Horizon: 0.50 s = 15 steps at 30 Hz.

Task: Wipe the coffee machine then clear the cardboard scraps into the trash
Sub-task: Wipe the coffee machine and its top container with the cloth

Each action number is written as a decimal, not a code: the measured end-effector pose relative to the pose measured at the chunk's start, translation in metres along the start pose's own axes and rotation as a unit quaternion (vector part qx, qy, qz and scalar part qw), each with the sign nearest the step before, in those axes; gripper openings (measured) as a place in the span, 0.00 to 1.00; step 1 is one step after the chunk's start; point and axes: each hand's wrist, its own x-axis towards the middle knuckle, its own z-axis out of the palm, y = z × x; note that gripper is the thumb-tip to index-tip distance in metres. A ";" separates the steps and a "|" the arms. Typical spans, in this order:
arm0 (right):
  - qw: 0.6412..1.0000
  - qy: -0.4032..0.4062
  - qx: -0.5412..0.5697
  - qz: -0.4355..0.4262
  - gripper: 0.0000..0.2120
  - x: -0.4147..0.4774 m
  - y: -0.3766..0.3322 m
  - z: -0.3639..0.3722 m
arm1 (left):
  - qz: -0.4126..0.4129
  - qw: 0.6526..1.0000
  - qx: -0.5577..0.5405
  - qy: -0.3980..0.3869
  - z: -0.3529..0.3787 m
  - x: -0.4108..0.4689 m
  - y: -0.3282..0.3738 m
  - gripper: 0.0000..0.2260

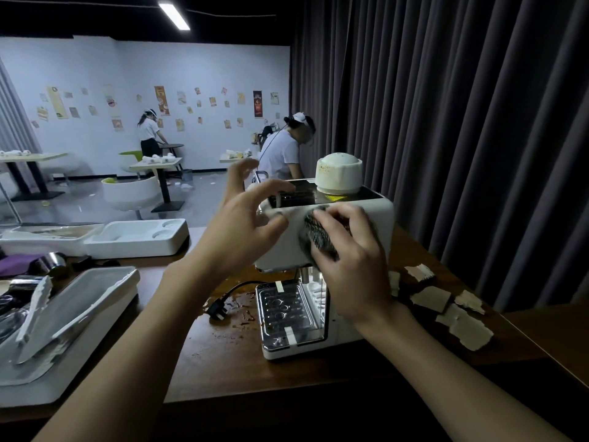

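Against coffee machine point(379, 228) front | right hand point(352, 266) fingers grasp cloth point(318, 239) | left hand point(240, 231) fingers spread, released

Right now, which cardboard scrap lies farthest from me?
The scrap at the very back, right of the coffee machine; all others lie nearer you.

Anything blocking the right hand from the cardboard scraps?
Nothing visible. The right hand holds a cloth against the front of the coffee machine; the cardboard scraps lie on open table to its right. Only the cloth occupies that hand.
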 end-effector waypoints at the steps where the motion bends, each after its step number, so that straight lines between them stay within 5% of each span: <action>1: 1.000 -0.007 0.007 -0.003 0.22 0.009 -0.001 0.000 | -0.001 1.000 -0.005 -0.007 0.001 0.002 0.001 0.13; 6: 0.998 -0.042 0.014 -0.038 0.18 0.029 0.009 0.000 | -0.016 0.999 -0.033 -0.003 0.009 0.004 -0.007 0.14; 15: 1.000 0.013 0.008 0.005 0.16 0.024 0.042 -0.014 | 0.004 1.000 0.008 0.019 0.014 0.004 -0.005 0.14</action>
